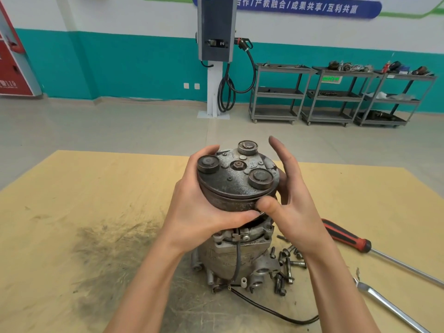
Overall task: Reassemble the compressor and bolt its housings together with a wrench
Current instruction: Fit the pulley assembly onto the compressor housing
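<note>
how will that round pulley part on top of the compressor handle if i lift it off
The pulley looks like thick metal, so probably heavy for its size and stiff. Its grimy face may be slippery. Round as it is, it could roll if set on edge.

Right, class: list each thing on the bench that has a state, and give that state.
Pulley: held tilted over the body, not seated.
Compressor body: upright on the bench.
Left hand: grips the pulley.
Right hand: thumb presses the pulley, fingers straight.
Bolts: loose.
Screwdriver: lying unused.
</note>
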`<state>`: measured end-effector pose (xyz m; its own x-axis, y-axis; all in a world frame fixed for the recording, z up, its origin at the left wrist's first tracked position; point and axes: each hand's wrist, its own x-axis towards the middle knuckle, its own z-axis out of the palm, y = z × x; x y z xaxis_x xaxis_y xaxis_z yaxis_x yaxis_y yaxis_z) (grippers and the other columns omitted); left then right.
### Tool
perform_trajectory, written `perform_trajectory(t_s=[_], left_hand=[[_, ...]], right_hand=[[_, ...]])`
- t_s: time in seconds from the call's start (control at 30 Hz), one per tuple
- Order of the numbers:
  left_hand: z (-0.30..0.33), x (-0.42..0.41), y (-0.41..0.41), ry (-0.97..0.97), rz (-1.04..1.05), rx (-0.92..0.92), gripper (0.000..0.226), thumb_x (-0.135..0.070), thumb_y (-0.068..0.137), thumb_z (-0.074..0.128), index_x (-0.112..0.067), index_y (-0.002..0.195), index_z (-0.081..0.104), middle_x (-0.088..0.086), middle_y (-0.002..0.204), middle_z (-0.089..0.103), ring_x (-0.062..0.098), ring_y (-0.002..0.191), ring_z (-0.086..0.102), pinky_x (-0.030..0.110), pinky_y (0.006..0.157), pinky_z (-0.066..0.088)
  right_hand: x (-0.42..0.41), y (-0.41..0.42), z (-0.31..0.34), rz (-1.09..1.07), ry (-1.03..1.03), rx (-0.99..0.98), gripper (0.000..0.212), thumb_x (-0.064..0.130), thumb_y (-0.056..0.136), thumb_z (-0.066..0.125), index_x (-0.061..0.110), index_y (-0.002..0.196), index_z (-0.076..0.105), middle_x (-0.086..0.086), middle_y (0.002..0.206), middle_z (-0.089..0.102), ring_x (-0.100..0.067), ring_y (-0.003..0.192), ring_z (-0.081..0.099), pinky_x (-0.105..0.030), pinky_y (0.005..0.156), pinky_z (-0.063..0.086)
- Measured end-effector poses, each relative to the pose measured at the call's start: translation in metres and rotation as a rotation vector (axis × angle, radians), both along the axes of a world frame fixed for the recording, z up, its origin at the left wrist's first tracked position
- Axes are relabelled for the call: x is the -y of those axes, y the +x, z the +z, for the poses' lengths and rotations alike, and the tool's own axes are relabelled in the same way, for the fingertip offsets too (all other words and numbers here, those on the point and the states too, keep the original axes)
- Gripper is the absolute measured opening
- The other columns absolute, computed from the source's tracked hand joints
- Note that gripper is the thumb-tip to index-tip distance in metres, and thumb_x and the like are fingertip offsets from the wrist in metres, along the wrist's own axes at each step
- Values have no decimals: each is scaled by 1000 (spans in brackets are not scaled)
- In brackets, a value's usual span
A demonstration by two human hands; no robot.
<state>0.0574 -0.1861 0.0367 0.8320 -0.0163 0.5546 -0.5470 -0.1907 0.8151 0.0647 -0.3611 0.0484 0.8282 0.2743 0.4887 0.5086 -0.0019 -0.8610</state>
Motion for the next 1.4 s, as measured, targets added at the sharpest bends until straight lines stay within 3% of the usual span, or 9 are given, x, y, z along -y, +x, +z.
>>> perform_trajectory(t_s=[0.13,0.27,0.33,0.43,0.5,0.6,0.83,1.0,1.4], left_hand=[[14,2,-8,-142,-1,158,97,-35,46,93,-24,131,47,-9,128,60,16,122,58,24,97,49],[27,-1,-16,-350,30,306,89,-45,61,89,-12,130,42,18,132,52,29,124,55,38,102,47],[29,-8,-19,-415,79,334,89,-44,64,88,-8,130,40,28,133,47,34,124,53,47,104,45],[30,-22,-18,-485,158,350,90,-45,64,88,-7,130,40,33,133,44,38,124,51,60,105,41],[30,-30,-17,-530,185,356,91,-46,64,88,-5,130,40,30,132,45,37,122,51,64,104,41],[30,-39,-15,-568,184,367,98,-47,65,88,4,132,37,26,129,47,39,119,52,68,101,40],[34,-40,-19,-580,165,381,99,-44,65,88,5,132,35,36,131,45,54,122,46,69,100,39],[35,-39,-20,-605,156,373,104,-44,64,89,11,133,35,39,134,44,53,123,47,67,100,40],[41,-34,-25,-597,201,391,93,-46,62,90,-2,127,40,35,131,47,51,122,49,67,100,40]], right_hand=[[-9,-9,27,95,38,92,113,56,69,73,15,153,9,-17,132,57,-23,120,61,-37,101,49],[-11,-10,79,86,-234,285,95,61,77,65,23,152,20,5,137,57,-8,125,54,-34,107,42],[0,-4,91,-51,-175,388,62,53,90,57,20,140,39,3,133,59,-9,125,54,-26,102,44],[19,10,80,-371,-165,310,11,22,100,50,19,102,60,7,98,69,-2,96,64,-25,84,50],[24,16,63,-340,-570,165,11,22,97,55,28,93,62,15,91,67,5,87,61,-27,84,52],[23,18,43,-121,-1010,201,16,37,90,61,37,106,62,19,109,60,0,107,50,-33,98,43],[-4,25,38,225,-1455,313,64,49,88,61,38,145,36,15,145,38,-8,133,21,-36,110,23],[-9,32,37,221,-1600,435,67,49,88,61,34,147,34,11,149,35,-16,138,21,-46,112,24],[-18,28,43,230,-1659,562,63,49,87,61,26,142,40,4,141,43,-18,132,30,-42,111,25]])
